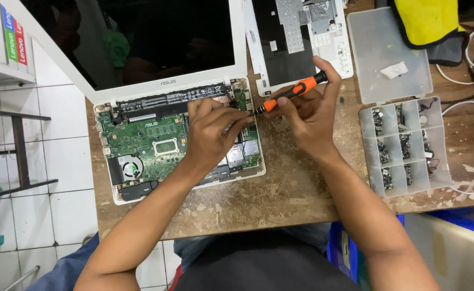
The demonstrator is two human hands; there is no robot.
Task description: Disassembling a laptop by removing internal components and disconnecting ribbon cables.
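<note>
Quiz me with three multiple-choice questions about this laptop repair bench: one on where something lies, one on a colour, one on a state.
1. Where is the compartment box of small parts?
A. right of the laptop
B. on the laptop's screen
C. on the floor

2. What colour is the screwdriver handle?
A. blue and white
B. orange and black
C. all green

3. What state is the laptop in?
A. shut
B. open, keyboard in place
C. open, circuit board bared

Answers: 1 A, it lies on the table's right side. 2 B, seen in the right hand. 3 C, the green board shows beside the left hand.
</note>
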